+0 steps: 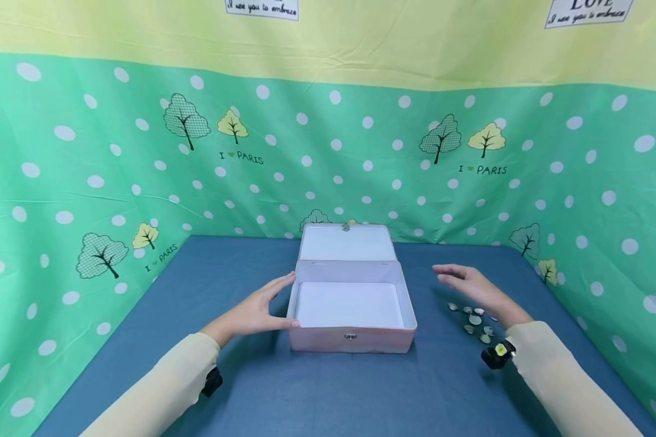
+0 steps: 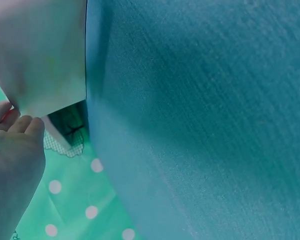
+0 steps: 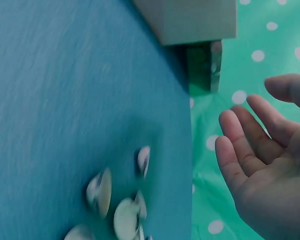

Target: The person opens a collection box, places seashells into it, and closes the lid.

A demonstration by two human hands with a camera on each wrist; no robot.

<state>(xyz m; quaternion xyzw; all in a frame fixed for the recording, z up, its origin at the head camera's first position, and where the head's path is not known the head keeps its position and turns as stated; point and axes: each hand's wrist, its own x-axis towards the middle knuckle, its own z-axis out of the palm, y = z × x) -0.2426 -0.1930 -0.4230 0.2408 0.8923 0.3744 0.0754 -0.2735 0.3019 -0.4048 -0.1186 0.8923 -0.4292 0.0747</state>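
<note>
A pale pink metal box (image 1: 353,340) stands in the middle of the table, its hinged lid (image 1: 347,243) tipped back and its white inside showing nothing in it. My left hand (image 1: 254,311) rests against the box's left side, thumb at the front corner and fingers toward the back. In the left wrist view, those fingertips (image 2: 35,125) meet the box's edge. My right hand (image 1: 472,288) hovers to the right of the box, its fingers loosely extended and holding nothing. Below and beside it lie several seashells (image 1: 474,319), which the right wrist view shows as pale, curved shell halves (image 3: 126,219).
A dark blue cloth (image 1: 361,400) covers the table. Behind it and along both sides hangs a green curtain (image 1: 361,164) with white dots and printed trees. A small metal clasp (image 1: 350,336) sits on the box's front.
</note>
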